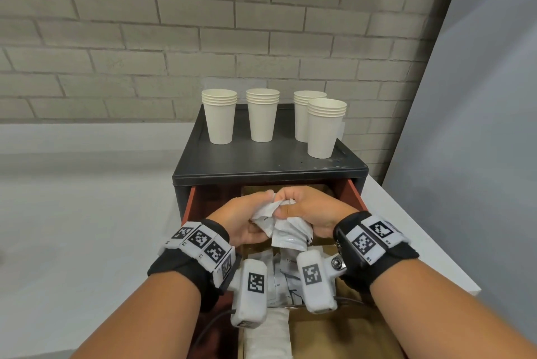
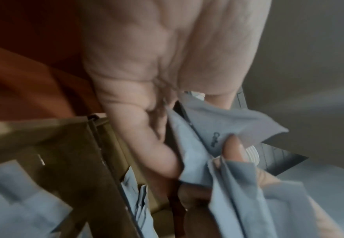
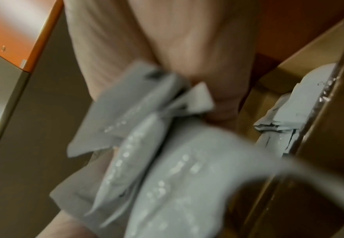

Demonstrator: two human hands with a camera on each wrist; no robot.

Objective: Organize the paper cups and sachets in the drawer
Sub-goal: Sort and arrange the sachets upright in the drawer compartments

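Both hands hold one bunch of white sachets (image 1: 280, 225) above the open red drawer (image 1: 355, 190). My left hand (image 1: 247, 217) grips the bunch from the left, my right hand (image 1: 308, 210) from the right, fingers curled round it. The left wrist view shows the sachets (image 2: 217, 128) pinched between my fingers (image 2: 156, 159). In the blurred right wrist view the sachets (image 3: 146, 145) hang below my palm. More sachets (image 1: 283, 274) lie in a cardboard compartment underneath. Several stacks of white paper cups (image 1: 263, 114) stand on the black cabinet top (image 1: 261, 161).
The cabinet stands on a white counter (image 1: 87, 213) against a grey brick wall (image 1: 203, 24). Brown cardboard dividers (image 1: 343, 326) split the drawer into compartments. A grey panel (image 1: 479, 97) rises at the right. The counter's right edge (image 1: 421, 236) lies close to the drawer.
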